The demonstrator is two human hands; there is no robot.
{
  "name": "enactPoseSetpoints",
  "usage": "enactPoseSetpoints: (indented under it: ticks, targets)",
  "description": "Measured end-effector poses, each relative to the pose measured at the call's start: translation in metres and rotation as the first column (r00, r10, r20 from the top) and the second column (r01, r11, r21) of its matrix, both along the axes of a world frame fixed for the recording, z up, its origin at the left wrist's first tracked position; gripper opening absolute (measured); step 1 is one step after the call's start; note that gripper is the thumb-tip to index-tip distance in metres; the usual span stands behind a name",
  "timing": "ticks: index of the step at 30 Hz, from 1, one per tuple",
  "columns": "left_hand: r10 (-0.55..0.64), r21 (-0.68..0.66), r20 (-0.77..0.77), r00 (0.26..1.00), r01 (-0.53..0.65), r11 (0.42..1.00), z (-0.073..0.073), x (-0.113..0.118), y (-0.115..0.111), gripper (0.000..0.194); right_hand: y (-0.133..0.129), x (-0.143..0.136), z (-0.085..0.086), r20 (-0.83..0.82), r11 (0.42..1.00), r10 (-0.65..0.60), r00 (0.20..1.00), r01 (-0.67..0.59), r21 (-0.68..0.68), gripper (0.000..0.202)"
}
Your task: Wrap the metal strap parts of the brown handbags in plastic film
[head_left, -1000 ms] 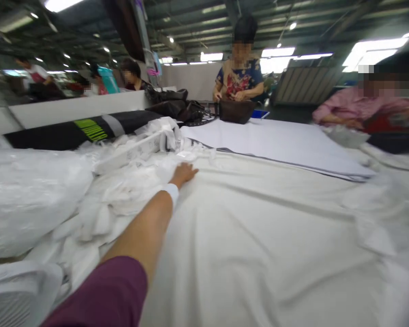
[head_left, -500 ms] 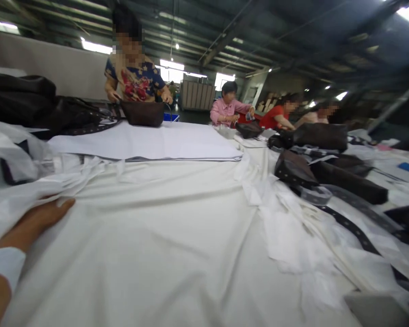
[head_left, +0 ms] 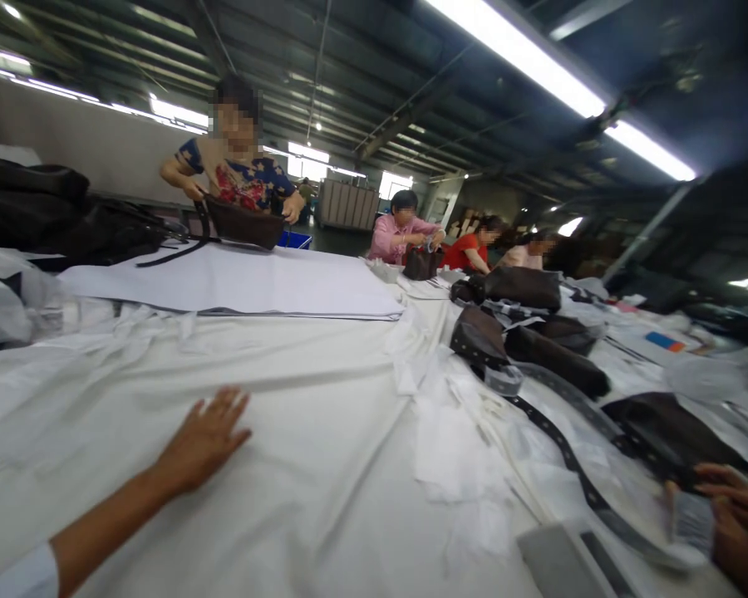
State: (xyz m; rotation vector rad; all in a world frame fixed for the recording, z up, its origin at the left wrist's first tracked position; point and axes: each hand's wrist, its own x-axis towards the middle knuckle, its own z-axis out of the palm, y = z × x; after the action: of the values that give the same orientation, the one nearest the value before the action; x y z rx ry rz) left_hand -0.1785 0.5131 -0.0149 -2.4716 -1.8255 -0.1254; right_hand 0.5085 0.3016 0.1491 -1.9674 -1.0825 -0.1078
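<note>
Head camera: your left hand (head_left: 203,444) is reaching in from the near left, palm down, above or on the broad, creased white cloth (head_left: 324,465) that is covering the near middle of the table; its fingers are pointing to the far side, spread and not gripping, and whether the palm is touching the cloth I cannot tell. A plain white band (head_left: 22,573) is circling your wrist. The grip of your right hand I cannot tell from this view. Beyond the cloth, a flat stack of smooth white sheets (head_left: 274,282) is lying across the far side, and there a co-worker in a star-patterned shirt (head_left: 243,178) is holding a dark brown, leather-like bag (head_left: 243,226). Dark brown, leather-like goods (head_left: 31,199) are lying heaped at the far left. To the right of the cloth, thin, crumpled white sheets (head_left: 455,448) are lying beside a long dark strap with pale dots (head_left: 556,433), while dark brown bags (head_left: 524,286) are resting farther back. A grey, box-like object (head_left: 554,556) is sitting near right. At the right edge, a co-worker's blurred hands (head_left: 735,515) are handling a greyish piece (head_left: 691,519) by the strap.
</note>
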Motion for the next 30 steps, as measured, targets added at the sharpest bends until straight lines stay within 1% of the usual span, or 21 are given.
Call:
enactPoseSetpoints:
  ticks: [2, 3, 4, 5, 7, 9, 11, 12, 14, 16, 17, 18, 19, 20, 21, 22, 23, 24, 26, 28, 30]
  targets:
    - [-0.214, -0.124, 0.064, 0.975, 0.221, 0.967, -0.010, 0.034, -0.042, 0.059, -0.006, 0.022, -0.006, -0.056, 0.987, 0.041, 0.998, -0.032, 0.158, 0.012]
    - [-0.256, -0.163, 0.085, 0.963, 0.267, 0.950, -0.015, 0.040, -0.057, 0.058, -0.011, 0.034, -0.007, -0.085, 0.977, 0.066, 0.994, -0.047, 0.207, 0.016]
    - [-0.247, -0.172, 0.084, 0.965, 0.259, 0.951, -0.020, 0.040, -0.068, 0.057, -0.017, 0.046, -0.007, -0.108, 0.974, 0.089, 0.990, -0.064, 0.218, 0.019]
    - [-0.185, -0.156, 0.062, 0.981, 0.193, 0.969, -0.023, 0.035, -0.072, 0.056, -0.024, 0.058, -0.006, -0.123, 0.977, 0.115, 0.986, -0.090, 0.195, 0.023]
    - [-0.041, -0.120, 0.010, 0.999, 0.042, 0.992, -0.023, 0.022, -0.069, 0.056, -0.039, 0.080, -0.005, -0.119, 0.982, 0.165, 0.979, -0.152, 0.113, 0.030]
    - [0.038, -0.128, -0.035, 0.999, -0.042, 0.991, -0.016, 0.015, -0.061, 0.058, -0.055, 0.100, -0.004, -0.082, 0.980, 0.197, 0.977, -0.192, 0.056, 0.039]
    - [0.160, -0.152, -0.075, 0.984, -0.170, 0.974, -0.004, 0.020, -0.063, 0.059, -0.069, 0.121, -0.004, -0.038, 0.980, 0.190, 0.981, -0.187, 0.064, 0.051]
    - [0.236, -0.154, -0.080, 0.968, -0.246, 0.957, 0.001, 0.026, -0.071, 0.060, -0.076, 0.131, -0.003, -0.023, 0.979, 0.193, 0.981, -0.191, 0.067, 0.054]
    - [0.340, -0.163, -0.042, 0.939, -0.343, 0.925, 0.007, 0.040, -0.101, 0.062, -0.089, 0.149, 0.001, 0.002, 0.973, 0.226, 0.974, -0.226, 0.049, 0.057]
    - [0.346, -0.207, 0.049, 0.937, -0.330, 0.921, 0.007, 0.052, -0.148, 0.064, -0.101, 0.149, 0.002, 0.034, 0.962, 0.272, 0.962, -0.273, 0.026, 0.055]
    - [0.337, -0.238, 0.096, 0.937, -0.307, 0.922, 0.005, 0.057, -0.177, 0.066, -0.105, 0.137, 0.000, 0.063, 0.962, 0.270, 0.961, -0.272, 0.032, 0.055]
    - [0.337, -0.269, 0.136, 0.932, -0.292, 0.918, 0.002, 0.061, -0.207, 0.067, -0.109, 0.114, -0.006, 0.105, 0.964, 0.257, 0.961, -0.263, 0.048, 0.056]
    - [0.346, -0.287, 0.168, 0.923, -0.290, 0.913, 0.001, 0.066, -0.239, 0.067, -0.113, 0.082, -0.016, 0.174, 0.967, 0.228, 0.958, -0.244, 0.077, 0.057]
    - [0.356, -0.294, 0.191, 0.915, -0.292, 0.910, 0.000, 0.072, -0.269, 0.067, -0.117, 0.043, -0.030, 0.241, 0.976, 0.144, 0.960, -0.178, 0.126, 0.057]
    - [0.362, -0.290, 0.207, 0.909, -0.297, 0.910, 0.001, 0.079, -0.298, 0.066, -0.124, -0.003, -0.047, 0.288, 0.979, 0.086, 0.954, -0.135, 0.153, 0.050]
    - [0.367, -0.277, 0.219, 0.904, -0.303, 0.912, 0.003, 0.088, -0.323, 0.065, -0.135, -0.050, -0.067, 0.307, 0.971, 0.148, 0.940, -0.197, 0.137, 0.032]
    - [0.366, -0.262, 0.233, 0.901, -0.304, 0.916, 0.006, 0.097, -0.344, 0.064, -0.148, -0.095, -0.088, 0.312, 0.955, 0.226, 0.923, -0.273, 0.114, 0.023]
    - [0.375, -0.253, 0.248, 0.893, -0.313, 0.915, 0.009, 0.108, -0.360, 0.065, -0.164, -0.135, -0.108, 0.315, 0.935, 0.298, 0.901, -0.342, 0.094, 0.027]
    - [0.412, -0.241, 0.298, 0.861, -0.350, 0.905, 0.017, 0.127, -0.378, 0.063, -0.199, -0.195, -0.141, 0.316, 0.884, 0.423, 0.849, -0.463, 0.060, 0.018]
    - [0.431, -0.202, 0.381, 0.818, -0.381, 0.902, 0.027, 0.143, -0.384, 0.059, -0.226, -0.229, -0.162, 0.321, 0.859, 0.482, 0.815, -0.512, 0.009, 0.009]
    - [0.419, -0.116, 0.493, 0.763, -0.420, 0.900, 0.039, 0.157, -0.381, 0.055, -0.241, -0.242, -0.170, 0.328, 0.871, 0.482, 0.812, -0.483, -0.085, 0.011]
